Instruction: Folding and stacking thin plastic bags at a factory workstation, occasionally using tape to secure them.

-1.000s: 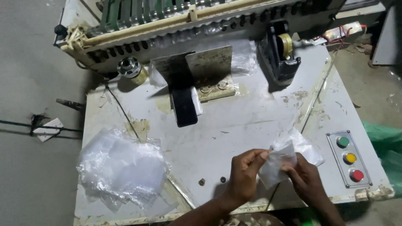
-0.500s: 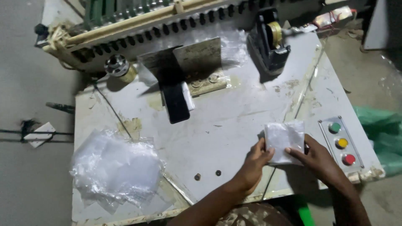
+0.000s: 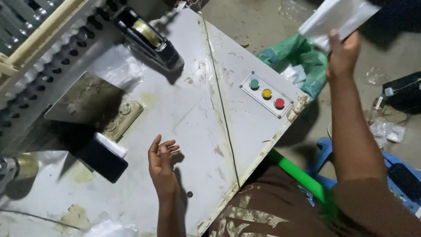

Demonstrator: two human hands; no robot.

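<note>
My right hand (image 3: 343,55) is stretched far out to the right, past the table's edge and over the floor, gripping a flat white plastic packet (image 3: 337,17). My left hand (image 3: 162,163) hovers just over the grey metal table (image 3: 197,114) with its fingers loosely spread and nothing in it. A black block with a white pad (image 3: 103,156) lies just left of that hand.
A panel with green, yellow and red buttons (image 3: 266,93) sits at the table's right edge. A black tape holder (image 3: 149,37) and a metal plate (image 3: 90,103) stand further back. A green bag (image 3: 298,61), clear wrappers (image 3: 386,131) and a blue stool (image 3: 324,153) are on the floor at right.
Both hands held the white packet together on the table; now my right hand has carried it up and out to the right, and my left hand has let go. The view has swung right.
</note>
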